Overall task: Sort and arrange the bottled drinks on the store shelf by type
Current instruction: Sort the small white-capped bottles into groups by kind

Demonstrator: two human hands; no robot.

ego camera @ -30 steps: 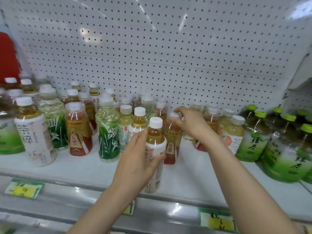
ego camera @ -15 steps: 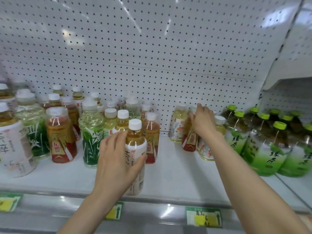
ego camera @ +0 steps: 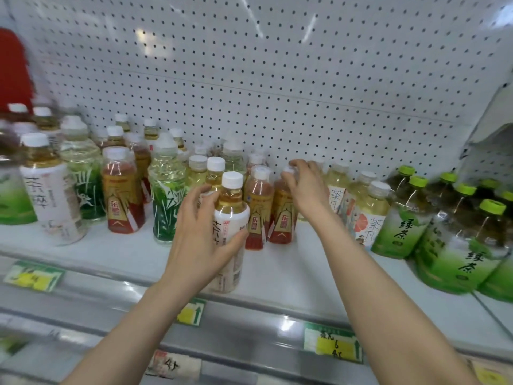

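Observation:
My left hand (ego camera: pixel 201 237) is wrapped around a white-labelled tea bottle (ego camera: pixel 231 218) with a white cap, standing near the front of the white shelf (ego camera: pixel 291 273). My right hand (ego camera: pixel 306 187) grips the top of a red-and-gold-labelled tea bottle (ego camera: pixel 281 218), which stands beside a matching bottle (ego camera: pixel 258 209). Another red-labelled bottle (ego camera: pixel 122 190) stands further left, between two bamboo-print bottles (ego camera: pixel 166 195). Pale white-capped tea bottles (ego camera: pixel 369 212) stand just right of my right hand.
Large green-capped green tea bottles (ego camera: pixel 455 240) crowd the right end. A big white-labelled bottle (ego camera: pixel 51 190) stands at the left, with several small bottles behind. A pegboard wall (ego camera: pixel 277 79) backs the shelf. Price tags (ego camera: pixel 331 341) line the front rail.
My right hand has brought a red-labelled bottle leftward from the right-hand group to stand beside the other red-labelled bottle. My left hand keeps hold of the white-labelled bottle.

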